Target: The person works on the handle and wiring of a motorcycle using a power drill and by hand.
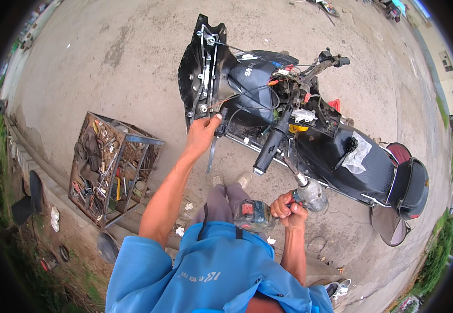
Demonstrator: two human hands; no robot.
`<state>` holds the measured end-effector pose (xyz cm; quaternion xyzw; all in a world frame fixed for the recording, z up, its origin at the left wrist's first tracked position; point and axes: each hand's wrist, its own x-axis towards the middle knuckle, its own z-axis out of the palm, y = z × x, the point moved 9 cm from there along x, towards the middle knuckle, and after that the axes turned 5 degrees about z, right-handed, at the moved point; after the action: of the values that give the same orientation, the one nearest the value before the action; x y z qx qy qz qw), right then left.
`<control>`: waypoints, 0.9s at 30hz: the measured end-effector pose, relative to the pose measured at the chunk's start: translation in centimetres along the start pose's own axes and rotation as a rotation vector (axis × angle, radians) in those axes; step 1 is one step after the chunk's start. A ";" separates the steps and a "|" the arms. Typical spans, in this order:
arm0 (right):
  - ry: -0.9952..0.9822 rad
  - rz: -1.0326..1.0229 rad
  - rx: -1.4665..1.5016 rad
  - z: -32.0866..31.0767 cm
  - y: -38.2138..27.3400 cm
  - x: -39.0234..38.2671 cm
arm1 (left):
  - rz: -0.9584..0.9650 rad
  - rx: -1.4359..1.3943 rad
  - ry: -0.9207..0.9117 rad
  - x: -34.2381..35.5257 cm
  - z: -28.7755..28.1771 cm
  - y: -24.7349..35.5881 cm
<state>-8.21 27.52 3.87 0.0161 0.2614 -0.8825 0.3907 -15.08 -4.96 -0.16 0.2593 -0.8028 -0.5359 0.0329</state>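
right hand (289, 209), lower centre of the frame: fingers wrapped round the handle of a cordless impact wrench (314, 197), hiding most of that handle. battery pack (253, 215) showed to the left of the knuckles; the grey nose pointed up and left, its shaft reaching the near side of a black scooter (370, 166). whether the shaft's tip touched a fastener could not be made out.

left hand (203, 134), centre of the frame: at the lower end of the scooter's black front panel (187, 73), thumb against a dark fitting (223, 124). fingertips were out of sight beneath, so could not tell if they were closed on it. a narrow grey strip (212, 155) hung just right of this hand; its upper end was obscured.

the scooter filled the upper centre to right, lying slantwise. loose wiring (285, 73) tangled ahead of the handlebar (274, 140); separate leads were hard to trace. clear plastic sheet (358, 154) lay on the seat; top box (413, 188) stood behind it.

left of frame: metal-framed bin (143, 139) of jumbled tools, many overlapping and not identifiable. the person's shoes (244, 180) were partly covered by the trouser legs.
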 end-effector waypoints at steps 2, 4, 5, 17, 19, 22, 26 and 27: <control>-0.007 0.005 0.004 0.4 -0.1 0.5 | -0.011 0.076 -0.004 2.5 -2.4 2.0; -0.001 -0.002 0.001 0.3 -0.3 0.7 | -0.042 0.285 -0.051 4.8 -3.6 5.1; 0.001 0.000 0.004 0.2 -0.3 0.7 | 0.007 0.437 -0.011 5.9 -4.3 6.8; 0.043 0.011 0.022 0.1 -0.3 0.8 | 0.506 1.232 -0.251 14.8 3.2 6.8; 0.059 0.018 0.023 0.0 -0.2 0.8 | 0.503 1.213 -0.278 15.3 3.8 5.4; 0.056 0.014 0.013 0.3 -0.3 1.1 | 0.478 1.162 -0.339 15.3 4.2 4.5; 0.038 0.017 0.001 0.6 -0.6 1.5 | 0.409 1.068 -0.432 15.1 3.8 3.7; 0.036 0.017 0.000 0.7 -0.7 1.5 | 0.386 1.024 -0.454 14.8 3.7 3.7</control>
<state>-9.61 26.58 4.40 0.0341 0.2684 -0.8786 0.3935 -30.49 -7.49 -1.82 -0.0297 -0.9789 -0.1065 -0.1721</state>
